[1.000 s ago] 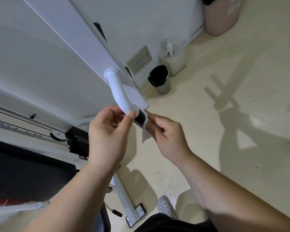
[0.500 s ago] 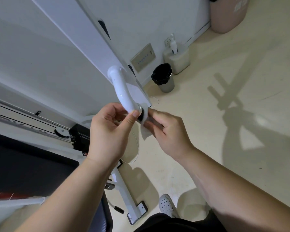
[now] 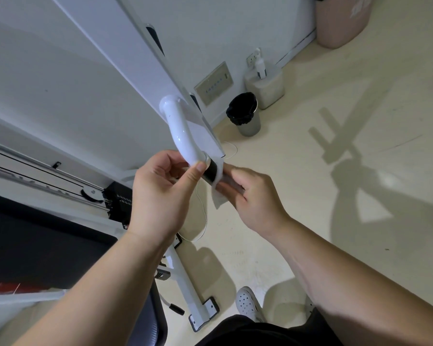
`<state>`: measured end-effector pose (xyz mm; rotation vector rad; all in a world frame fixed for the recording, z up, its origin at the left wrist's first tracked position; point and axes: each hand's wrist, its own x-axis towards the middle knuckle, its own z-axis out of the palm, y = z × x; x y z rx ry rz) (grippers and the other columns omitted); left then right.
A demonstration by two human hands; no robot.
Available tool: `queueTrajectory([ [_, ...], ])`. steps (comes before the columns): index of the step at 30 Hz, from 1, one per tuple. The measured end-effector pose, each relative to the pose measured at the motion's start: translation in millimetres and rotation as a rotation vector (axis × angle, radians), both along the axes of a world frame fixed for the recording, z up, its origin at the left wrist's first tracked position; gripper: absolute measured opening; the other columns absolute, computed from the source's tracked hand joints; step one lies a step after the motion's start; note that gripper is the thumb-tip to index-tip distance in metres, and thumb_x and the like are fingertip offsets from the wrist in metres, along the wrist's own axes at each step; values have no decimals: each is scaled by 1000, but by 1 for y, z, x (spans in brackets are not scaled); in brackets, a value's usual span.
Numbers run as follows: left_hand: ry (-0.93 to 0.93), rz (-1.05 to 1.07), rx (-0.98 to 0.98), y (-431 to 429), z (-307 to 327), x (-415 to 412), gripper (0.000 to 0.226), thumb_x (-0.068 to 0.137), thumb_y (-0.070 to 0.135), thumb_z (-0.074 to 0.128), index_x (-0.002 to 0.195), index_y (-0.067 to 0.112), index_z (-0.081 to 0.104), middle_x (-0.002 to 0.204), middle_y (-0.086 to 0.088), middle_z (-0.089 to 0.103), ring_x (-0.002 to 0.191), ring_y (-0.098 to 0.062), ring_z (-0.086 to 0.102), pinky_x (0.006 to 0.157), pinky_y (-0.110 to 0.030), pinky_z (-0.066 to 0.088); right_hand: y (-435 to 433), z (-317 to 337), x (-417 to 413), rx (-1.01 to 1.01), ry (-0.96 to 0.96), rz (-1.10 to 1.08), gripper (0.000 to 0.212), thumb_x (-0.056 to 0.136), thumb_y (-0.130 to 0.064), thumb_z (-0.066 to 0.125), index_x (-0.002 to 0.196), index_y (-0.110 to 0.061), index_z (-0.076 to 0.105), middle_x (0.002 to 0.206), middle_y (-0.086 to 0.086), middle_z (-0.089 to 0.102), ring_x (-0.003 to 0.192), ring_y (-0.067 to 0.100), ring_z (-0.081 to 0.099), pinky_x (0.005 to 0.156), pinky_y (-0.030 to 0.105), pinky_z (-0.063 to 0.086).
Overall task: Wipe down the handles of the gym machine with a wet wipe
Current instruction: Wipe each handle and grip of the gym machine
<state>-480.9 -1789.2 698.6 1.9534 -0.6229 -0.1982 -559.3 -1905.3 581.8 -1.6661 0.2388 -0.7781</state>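
A curved white handle arm (image 3: pixel 179 131) sticks out from the white beam of the gym machine (image 3: pixel 125 43) and ends in a black grip (image 3: pixel 210 173). My left hand (image 3: pixel 160 196) holds the arm just above the grip, thumb pressed on the silver collar. My right hand (image 3: pixel 253 196) wraps a white wet wipe (image 3: pixel 219 198) around the black grip from the right; a loose corner of the wipe hangs below. Most of the grip is hidden by the wipe and my fingers.
A small bin with a black liner (image 3: pixel 245 116) and a pump bottle in a white container (image 3: pixel 264 83) stand by the wall. A pink bin (image 3: pixel 340 21) is at the top right. The machine's foot (image 3: pixel 200 310), black seat pad (image 3: pixel 35 243) and my white shoe (image 3: pixel 248 303) lie below.
My right hand with the wipe slid up the black grip toward the collar, then back down, exposing the top of the grip again. My left hand has kept its hold.
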Motion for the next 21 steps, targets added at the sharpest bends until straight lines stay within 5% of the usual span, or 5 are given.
queueTrajectory([
  [5,-18,1,9,3,-2,1,17,79,42,77,87,27,74,88,-14,72,75,-19,61,74,-39,53,-4,-40,-12,-13,296,72,25,98,-29,59,116,-16,70,84,-10,67,76,-1,56,68,15,41],
  [13,13,-10,-4,3,2,-1,7,84,29,78,87,25,74,82,1,75,76,-14,67,76,-35,56,2,32,10,-105,-77,-15,17,98,-21,60,103,-8,70,88,-1,72,78,18,62,75,27,54],
  [17,-7,13,19,2,1,0,8,83,31,77,85,24,72,79,1,71,71,-13,62,71,-32,53,4,-13,-3,-40,90,3,27,96,-21,63,121,-10,69,95,2,75,82,15,64,76,23,50],
  [21,-18,19,31,3,1,0,11,84,31,76,86,22,71,76,3,66,68,-12,57,66,-28,49,0,-44,-12,-12,298,73,17,100,-22,60,114,-15,67,89,2,72,80,23,59,76,34,52],
])
